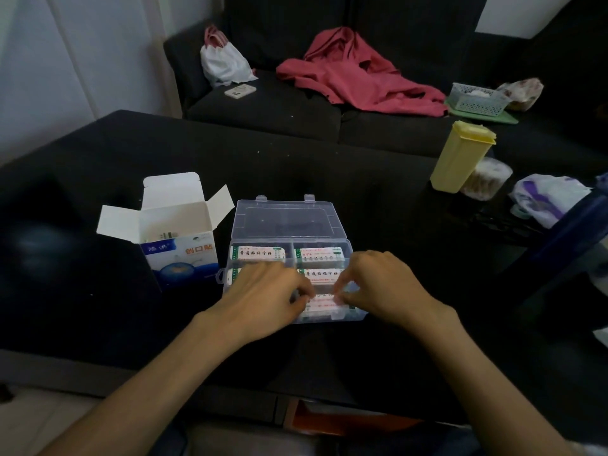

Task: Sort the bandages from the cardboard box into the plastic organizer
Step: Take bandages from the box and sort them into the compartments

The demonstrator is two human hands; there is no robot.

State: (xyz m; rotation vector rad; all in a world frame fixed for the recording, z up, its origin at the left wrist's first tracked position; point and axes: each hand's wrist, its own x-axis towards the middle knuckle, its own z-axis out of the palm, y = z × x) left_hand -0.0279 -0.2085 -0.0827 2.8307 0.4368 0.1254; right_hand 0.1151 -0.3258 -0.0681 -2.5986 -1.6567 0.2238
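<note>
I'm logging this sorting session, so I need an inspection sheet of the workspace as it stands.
Surface: black table, dark cloth.
Job's things: cardboard box open, left of plastic organizer, lid up; bandage packs in compartments.
Clutter: yellow container, clear tub, white bag.
Hands: left hand and right hand both pinch a bandage pack at the near right compartment.
Cables: nothing seen.
Surroundings: sofa with red garment, phone, basket.
</note>
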